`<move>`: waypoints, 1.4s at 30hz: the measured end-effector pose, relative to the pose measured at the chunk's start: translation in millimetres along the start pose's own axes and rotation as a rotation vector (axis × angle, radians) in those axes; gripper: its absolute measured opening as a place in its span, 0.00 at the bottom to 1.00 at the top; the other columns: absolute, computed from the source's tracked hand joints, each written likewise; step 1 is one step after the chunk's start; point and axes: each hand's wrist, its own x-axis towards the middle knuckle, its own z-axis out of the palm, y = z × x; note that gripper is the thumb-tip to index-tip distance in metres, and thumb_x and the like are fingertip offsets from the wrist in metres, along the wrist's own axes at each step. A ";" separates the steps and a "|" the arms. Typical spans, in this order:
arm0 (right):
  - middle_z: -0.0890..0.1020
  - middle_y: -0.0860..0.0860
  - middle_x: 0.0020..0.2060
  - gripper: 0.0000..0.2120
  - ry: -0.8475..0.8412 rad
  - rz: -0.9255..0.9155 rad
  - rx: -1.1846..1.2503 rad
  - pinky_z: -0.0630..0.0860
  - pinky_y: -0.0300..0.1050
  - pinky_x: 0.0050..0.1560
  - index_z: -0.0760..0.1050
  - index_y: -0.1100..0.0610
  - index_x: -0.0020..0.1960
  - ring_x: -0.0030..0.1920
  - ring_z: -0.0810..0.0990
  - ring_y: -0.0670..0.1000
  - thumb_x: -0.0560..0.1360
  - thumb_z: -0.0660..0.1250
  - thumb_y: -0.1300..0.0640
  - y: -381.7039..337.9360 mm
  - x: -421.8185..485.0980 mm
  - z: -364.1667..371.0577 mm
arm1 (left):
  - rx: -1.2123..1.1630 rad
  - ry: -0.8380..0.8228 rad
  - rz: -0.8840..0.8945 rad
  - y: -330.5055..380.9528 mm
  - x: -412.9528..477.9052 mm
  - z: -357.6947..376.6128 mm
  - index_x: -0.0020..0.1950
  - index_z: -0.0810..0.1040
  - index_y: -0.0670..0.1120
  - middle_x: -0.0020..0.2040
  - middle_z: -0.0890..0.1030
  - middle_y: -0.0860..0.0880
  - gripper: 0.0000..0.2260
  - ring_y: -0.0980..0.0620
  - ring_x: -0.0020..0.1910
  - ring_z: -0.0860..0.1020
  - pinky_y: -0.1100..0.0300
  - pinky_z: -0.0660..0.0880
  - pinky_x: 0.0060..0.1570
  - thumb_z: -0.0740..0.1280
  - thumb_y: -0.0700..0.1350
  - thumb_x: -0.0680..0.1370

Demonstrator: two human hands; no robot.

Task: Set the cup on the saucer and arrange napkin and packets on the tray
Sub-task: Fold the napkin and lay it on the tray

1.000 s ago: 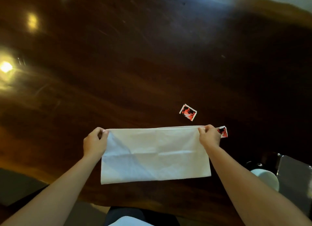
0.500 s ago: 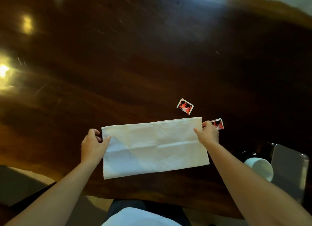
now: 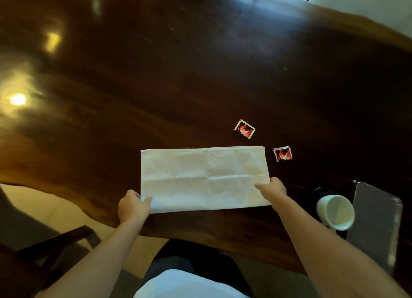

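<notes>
A white napkin (image 3: 204, 178), folded into a long rectangle, lies flat on the dark wooden table (image 3: 200, 74). My left hand (image 3: 133, 207) pinches its near left corner. My right hand (image 3: 272, 189) rests with fingers on its near right edge. Two red and black packets lie on the table: one (image 3: 244, 129) just beyond the napkin's far right corner, the other (image 3: 283, 154) to its right. A white cup (image 3: 337, 212) lies tipped at the right, partly over a dark saucer (image 3: 321, 191). A grey tray (image 3: 376, 222) sits at the far right.
The table's near edge runs just below the napkin, with my lap under it. A dark wooden chair (image 3: 51, 246) stands at the lower left over a pale floor. Lamp reflections shine on the table's left side.
Both hands have slid from the napkin's far corners down to its near corners. The napkin now lies flat and smooth, and the second packet is uncovered.
</notes>
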 end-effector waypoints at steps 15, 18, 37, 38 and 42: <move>0.81 0.50 0.44 0.04 0.232 -0.388 0.086 0.74 0.41 0.36 0.76 0.51 0.45 0.40 0.78 0.45 0.79 0.67 0.56 -29.0 -60.2 -30.2 | -0.595 -0.140 -0.416 -20.4 -21.2 8.5 0.53 0.79 0.33 0.50 0.80 0.35 0.09 0.44 0.40 0.81 0.54 0.82 0.36 0.73 0.31 0.75; 0.81 0.48 0.39 0.06 0.205 -0.523 0.078 0.74 0.38 0.33 0.77 0.51 0.42 0.37 0.79 0.44 0.79 0.67 0.56 -57.1 -88.2 -10.7 | -0.661 -0.168 -0.449 -20.8 -22.9 10.6 0.50 0.79 0.33 0.43 0.81 0.38 0.08 0.45 0.39 0.80 0.54 0.81 0.34 0.75 0.32 0.73; 0.77 0.50 0.42 0.07 -0.278 -0.870 -0.308 0.82 0.53 0.50 0.74 0.52 0.46 0.43 0.77 0.50 0.81 0.60 0.57 -104.3 -190.0 202.5 | -1.012 -0.394 -0.352 -44.2 -23.3 13.7 0.70 0.73 0.35 0.56 0.82 0.36 0.16 0.45 0.42 0.80 0.51 0.80 0.45 0.63 0.38 0.83; 0.78 0.49 0.42 0.08 -0.276 -0.889 -0.299 0.82 0.53 0.50 0.74 0.52 0.46 0.42 0.77 0.50 0.82 0.59 0.57 -102.9 -190.2 199.3 | -1.002 -0.403 -0.338 -43.9 -23.9 13.4 0.68 0.75 0.35 0.52 0.83 0.38 0.14 0.46 0.40 0.80 0.53 0.80 0.42 0.63 0.39 0.83; 0.78 0.47 0.45 0.08 -0.193 -1.055 -0.196 0.80 0.46 0.48 0.73 0.53 0.49 0.43 0.77 0.49 0.84 0.58 0.54 -102.4 -190.9 181.3 | -0.967 -0.418 -0.341 -44.4 -25.0 12.9 0.64 0.77 0.38 0.51 0.84 0.40 0.13 0.44 0.46 0.83 0.55 0.81 0.41 0.65 0.43 0.83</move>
